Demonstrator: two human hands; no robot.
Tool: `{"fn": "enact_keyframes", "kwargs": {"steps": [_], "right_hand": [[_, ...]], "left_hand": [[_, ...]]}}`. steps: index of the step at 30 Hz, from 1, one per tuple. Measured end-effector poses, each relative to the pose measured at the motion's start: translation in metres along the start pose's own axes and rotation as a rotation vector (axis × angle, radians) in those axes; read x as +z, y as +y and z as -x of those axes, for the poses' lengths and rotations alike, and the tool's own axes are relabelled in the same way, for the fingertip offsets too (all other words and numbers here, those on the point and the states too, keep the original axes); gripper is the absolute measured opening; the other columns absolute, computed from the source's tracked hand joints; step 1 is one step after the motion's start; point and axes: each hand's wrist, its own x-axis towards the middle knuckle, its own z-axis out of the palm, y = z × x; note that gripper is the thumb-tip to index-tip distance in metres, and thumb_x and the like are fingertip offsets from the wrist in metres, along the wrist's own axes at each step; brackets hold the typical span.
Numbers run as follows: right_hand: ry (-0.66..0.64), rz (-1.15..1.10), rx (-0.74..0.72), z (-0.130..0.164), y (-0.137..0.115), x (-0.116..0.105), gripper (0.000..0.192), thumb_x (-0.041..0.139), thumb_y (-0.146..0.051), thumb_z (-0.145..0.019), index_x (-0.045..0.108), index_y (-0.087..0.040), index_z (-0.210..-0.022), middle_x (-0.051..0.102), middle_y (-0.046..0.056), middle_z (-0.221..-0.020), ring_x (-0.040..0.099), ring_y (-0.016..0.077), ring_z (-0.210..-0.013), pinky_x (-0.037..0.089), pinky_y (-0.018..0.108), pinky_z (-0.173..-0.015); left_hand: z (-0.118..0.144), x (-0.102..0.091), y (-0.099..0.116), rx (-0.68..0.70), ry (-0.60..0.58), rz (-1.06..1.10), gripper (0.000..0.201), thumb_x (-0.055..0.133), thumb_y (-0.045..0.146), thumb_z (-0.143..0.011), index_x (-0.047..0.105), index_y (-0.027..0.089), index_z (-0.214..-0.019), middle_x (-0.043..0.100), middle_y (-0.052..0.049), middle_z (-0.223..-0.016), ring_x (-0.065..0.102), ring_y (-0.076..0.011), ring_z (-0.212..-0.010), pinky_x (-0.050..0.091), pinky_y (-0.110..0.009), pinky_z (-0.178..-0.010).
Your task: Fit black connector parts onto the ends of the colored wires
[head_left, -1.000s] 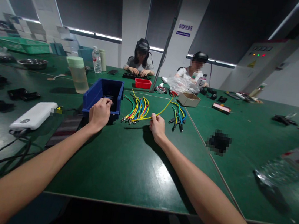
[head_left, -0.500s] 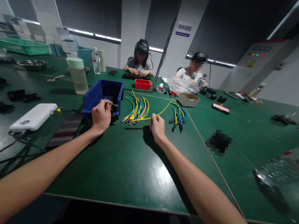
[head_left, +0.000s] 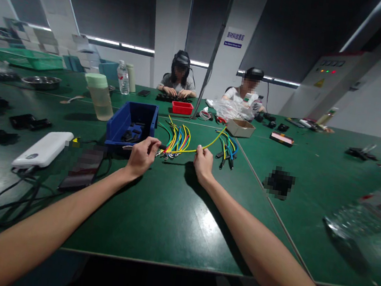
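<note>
My left hand [head_left: 143, 157] pinches a small black sleeve [head_left: 162, 147], its tip facing the end of a yellow wire [head_left: 215, 141]. My right hand [head_left: 204, 162] is closed on that wire, which arcs up to the right; whether sleeve and wire touch, I cannot tell. Behind my left hand stands a blue bin [head_left: 133, 114] with several black pieces [head_left: 134, 132] inside. Between the hands, farther back, lies a bunch of coloured wires [head_left: 179, 136] with metal ends. Right of my right hand rests a smaller bunch of wires [head_left: 229, 146] with black ends.
A red tray [head_left: 182, 108] and a cardboard box [head_left: 241, 128] stand farther back. On the left are a lidded cup [head_left: 99, 98], a white power bank [head_left: 43, 149] and a phone [head_left: 82, 167]. A plastic bottle [head_left: 369, 213] lies right. Two people sit across the table.
My left hand has come out of the blue bin and moved right with the black sleeve, to the wire's end. My right hand has shifted slightly right with the yellow wire.
</note>
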Motion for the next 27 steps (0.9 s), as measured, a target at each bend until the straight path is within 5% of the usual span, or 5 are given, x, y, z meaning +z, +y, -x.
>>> {"fn": "enact_keyframes", "kwargs": {"steps": [8, 13, 20, 27], "right_hand": [[0.040, 0.035, 0.000, 0.002, -0.004, -0.003, 0.035, 0.041, -0.052, -0.085, 0.042, -0.023, -0.065, 0.045, -0.001, -0.052, 0.042, 0.0155, -0.051, 0.034, 0.027, -0.048], [0.043, 0.032, -0.003, 0.003, -0.006, -0.003, 0.037, 0.041, -0.055, -0.084, 0.041, -0.023, -0.065, 0.045, -0.001, -0.052, 0.042, 0.0155, -0.051, 0.033, 0.027, -0.047], [0.083, 0.039, -0.002, 0.007, -0.010, -0.013, 0.037, 0.042, -0.056, -0.083, 0.041, -0.023, -0.064, 0.046, -0.001, -0.052, 0.042, 0.0152, -0.050, 0.032, 0.027, -0.046], [0.102, 0.016, 0.013, 0.019, -0.010, -0.018, 0.041, 0.041, -0.061, -0.080, 0.039, -0.024, -0.064, 0.043, -0.002, -0.049, 0.039, 0.0144, -0.046, 0.030, 0.028, -0.044]], "left_hand": [[0.001, 0.005, 0.003, 0.024, -0.228, 0.134, 0.027, 0.039, 0.008, -0.080, 0.060, 0.016, -0.095, 0.060, -0.002, -0.072, 0.055, -0.0136, -0.062, 0.045, -0.025, -0.063], [0.002, 0.007, 0.003, 0.031, -0.299, 0.132, 0.022, 0.044, 0.016, -0.082, 0.064, 0.017, -0.092, 0.066, -0.005, -0.088, 0.060, -0.0161, -0.075, 0.047, -0.028, -0.072], [0.004, 0.006, 0.001, 0.054, -0.422, 0.201, 0.016, 0.056, 0.026, -0.080, 0.067, 0.017, -0.087, 0.066, -0.003, -0.077, 0.057, -0.0146, -0.063, 0.045, -0.025, -0.060], [0.003, 0.003, -0.001, 0.014, -0.426, 0.235, 0.021, 0.057, 0.034, -0.081, 0.068, 0.017, -0.085, 0.066, -0.002, -0.072, 0.055, -0.0149, -0.060, 0.042, -0.025, -0.057]]}}
